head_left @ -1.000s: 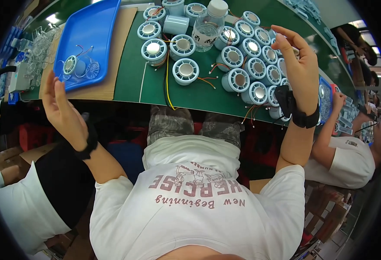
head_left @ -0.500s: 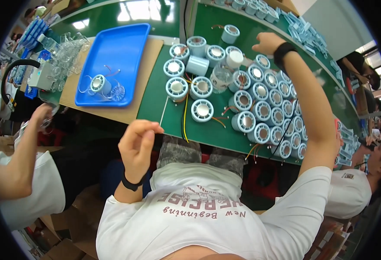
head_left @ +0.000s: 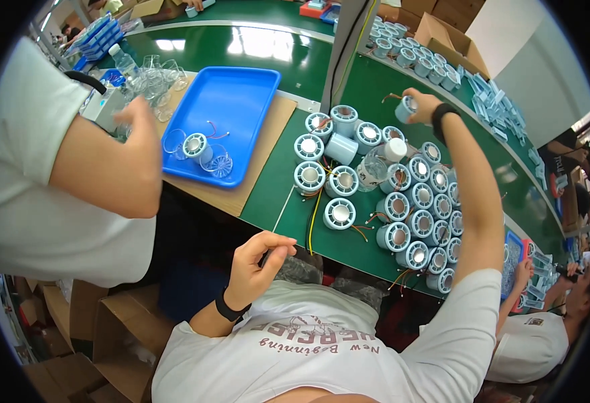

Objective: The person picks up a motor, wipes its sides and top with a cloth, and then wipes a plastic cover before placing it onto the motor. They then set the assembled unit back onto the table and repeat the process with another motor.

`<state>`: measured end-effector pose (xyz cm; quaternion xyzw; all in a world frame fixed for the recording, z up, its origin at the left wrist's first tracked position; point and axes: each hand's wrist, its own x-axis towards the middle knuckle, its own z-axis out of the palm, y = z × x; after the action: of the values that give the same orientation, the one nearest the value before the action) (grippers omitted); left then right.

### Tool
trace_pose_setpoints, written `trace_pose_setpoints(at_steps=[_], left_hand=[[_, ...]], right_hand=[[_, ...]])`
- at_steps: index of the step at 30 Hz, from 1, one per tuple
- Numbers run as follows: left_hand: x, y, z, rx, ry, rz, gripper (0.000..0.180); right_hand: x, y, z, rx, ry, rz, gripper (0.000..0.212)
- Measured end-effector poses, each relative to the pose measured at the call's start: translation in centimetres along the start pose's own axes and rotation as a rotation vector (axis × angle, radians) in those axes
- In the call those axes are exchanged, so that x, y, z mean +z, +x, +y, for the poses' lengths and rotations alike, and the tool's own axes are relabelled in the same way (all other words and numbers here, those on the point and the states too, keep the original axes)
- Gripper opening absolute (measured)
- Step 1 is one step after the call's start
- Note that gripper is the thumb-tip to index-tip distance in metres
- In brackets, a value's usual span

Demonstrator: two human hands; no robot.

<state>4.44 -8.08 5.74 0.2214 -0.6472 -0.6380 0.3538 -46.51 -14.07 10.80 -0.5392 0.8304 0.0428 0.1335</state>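
Observation:
My right hand (head_left: 422,107) is stretched to the far side of the bench, closed around a light-blue cylindrical unit (head_left: 406,109) with wires trailing from it. It is held tilted, beyond the group of similar units. My left hand (head_left: 258,263) is raised over the near bench edge, thumb and fingertips pinched together; anything between them is too small to make out. Several light-blue units (head_left: 340,213) with slotted round rims stand below and left of my right hand, one (head_left: 341,148) lying on its side. A clear bottle with a white cap (head_left: 374,168) stands among them.
At left a blue tray (head_left: 231,101) lies on cardboard, holding one unit (head_left: 195,145) and clear plastic cups (head_left: 220,163). A co-worker's arm (head_left: 110,168) reaches near it. Light-blue plastic parts (head_left: 496,107) are piled far right. A metal post (head_left: 349,54) rises behind the bench.
My right hand has taken hold of the light-blue unit that stood alone at the back and tilted it. The co-worker at left has leaned in beside the tray. My view has shifted.

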Motion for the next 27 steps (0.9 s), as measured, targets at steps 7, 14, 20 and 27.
trace_pose_setpoints(at_steps=[7,14,20,27], left_hand=[[1.5,-0.2,0.8,0.119,0.042,-0.207,0.022],[5.6,0.9,1.8,0.349,0.164,-0.312,0.061],[9.7,0.9,1.4,0.347,0.059,-0.233,0.075],[9.4,0.0,0.9,0.156,-0.252,-0.259,0.08]], right_hand=[[-6.0,-18.3,-7.1,-0.16,0.287,0.066,0.064],[-2.4,-28.5,-10.7,-0.406,0.681,0.021,0.067],[1.8,-30.6,-12.6,-0.402,0.87,-0.066,0.081],[3.6,-32.1,-12.2,-0.206,1.082,-0.149,0.09]])
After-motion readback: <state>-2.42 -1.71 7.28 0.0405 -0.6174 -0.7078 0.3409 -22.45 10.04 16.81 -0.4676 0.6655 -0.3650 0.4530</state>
